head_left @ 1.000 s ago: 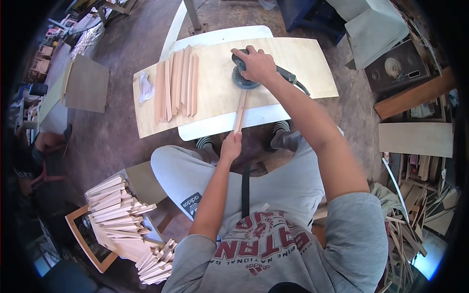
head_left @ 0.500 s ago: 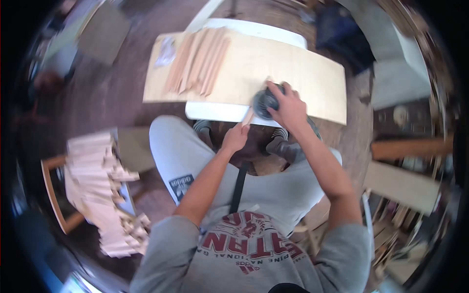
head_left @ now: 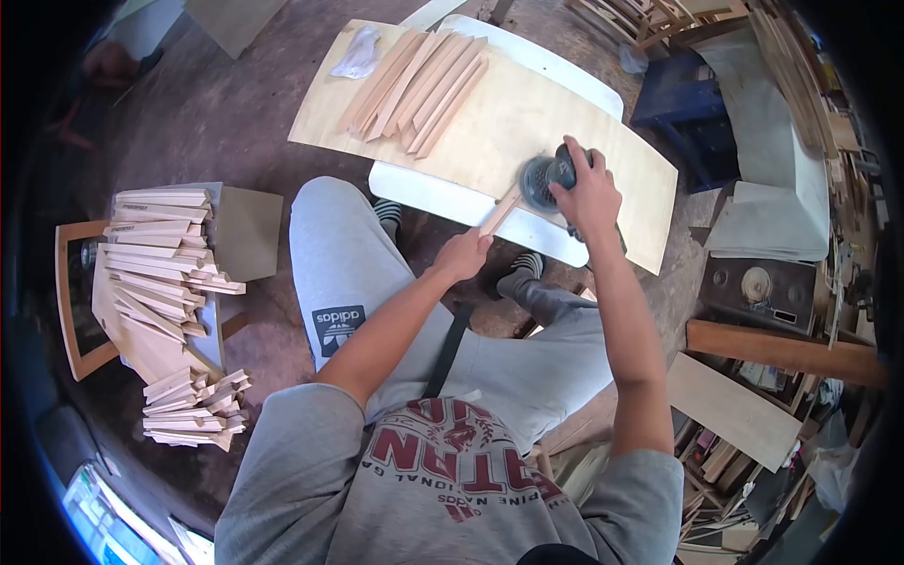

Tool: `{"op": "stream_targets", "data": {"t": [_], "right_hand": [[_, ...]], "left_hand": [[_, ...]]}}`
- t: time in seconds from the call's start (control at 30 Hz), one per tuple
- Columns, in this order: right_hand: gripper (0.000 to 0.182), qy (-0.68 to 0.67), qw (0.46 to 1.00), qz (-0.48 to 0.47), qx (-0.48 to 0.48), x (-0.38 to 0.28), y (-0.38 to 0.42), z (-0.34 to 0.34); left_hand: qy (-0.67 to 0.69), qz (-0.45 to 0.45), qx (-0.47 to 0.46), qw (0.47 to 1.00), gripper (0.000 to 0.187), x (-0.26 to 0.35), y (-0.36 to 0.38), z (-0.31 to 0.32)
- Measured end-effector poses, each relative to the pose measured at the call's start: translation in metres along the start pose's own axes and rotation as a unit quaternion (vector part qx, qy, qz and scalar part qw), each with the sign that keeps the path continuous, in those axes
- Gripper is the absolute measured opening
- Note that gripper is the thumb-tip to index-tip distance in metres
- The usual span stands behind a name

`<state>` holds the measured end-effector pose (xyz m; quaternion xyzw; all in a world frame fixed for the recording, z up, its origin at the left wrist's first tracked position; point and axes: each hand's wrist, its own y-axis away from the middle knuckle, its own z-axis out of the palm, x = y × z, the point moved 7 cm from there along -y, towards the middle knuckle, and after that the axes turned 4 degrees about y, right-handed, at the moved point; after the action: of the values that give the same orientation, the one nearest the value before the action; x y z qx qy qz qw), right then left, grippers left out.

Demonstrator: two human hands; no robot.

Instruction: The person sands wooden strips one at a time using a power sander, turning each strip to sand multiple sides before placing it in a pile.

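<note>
My right hand (head_left: 591, 193) is wrapped round the top of a dark orbital sander (head_left: 540, 185). The sander's pad is over the far part of a thin wooden strip (head_left: 502, 209); whether it presses on the wood is hard to tell. Closed on the near end of that strip is my left hand (head_left: 462, 255). The strip slants across the front edge of a pale plywood board (head_left: 527, 113), which lies on a white table (head_left: 424, 185). Several loose wooden strips (head_left: 419, 89) lie side by side on the board's left part.
A crumpled clear plastic bag (head_left: 358, 54) rests at the board's far left. Stacked wooden strips (head_left: 160, 254) sit on a low stand to my left, with another pile (head_left: 193, 411) nearer me. To the right are a blue stand (head_left: 686, 118), a speaker box (head_left: 756, 287) and an orange-brown beam (head_left: 777, 350).
The view has turned and become sharper, so the table appears tilted. Both hands keep their grip on the sander and the strip; the sander appears slightly farther right in view.
</note>
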<state>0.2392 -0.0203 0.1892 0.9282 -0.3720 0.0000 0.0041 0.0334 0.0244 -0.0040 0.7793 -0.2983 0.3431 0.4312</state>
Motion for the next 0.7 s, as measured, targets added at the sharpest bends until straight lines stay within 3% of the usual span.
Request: {"op": "stream_targets", "data": {"t": [0.17, 0.3, 0.7], "right_hand": [[0.089, 0.012, 0.999, 0.033, -0.001, 0.021, -0.058, 0.008], [0.089, 0.005, 1.0, 0.003, 0.006, 0.011, -0.081, 0.008], [0.088, 0.008, 0.999, -0.038, 0.011, -0.014, -0.074, 0.004]], "left_hand": [[0.006, -0.003, -0.003, 1.0, 0.047, -0.003, -0.001, 0.002], [0.011, 0.0, -0.001, 1.0, 0.047, -0.006, -0.003, 0.003], [0.019, 0.0, -0.012, 1.0, 0.049, -0.006, -0.003, 0.003]]}}
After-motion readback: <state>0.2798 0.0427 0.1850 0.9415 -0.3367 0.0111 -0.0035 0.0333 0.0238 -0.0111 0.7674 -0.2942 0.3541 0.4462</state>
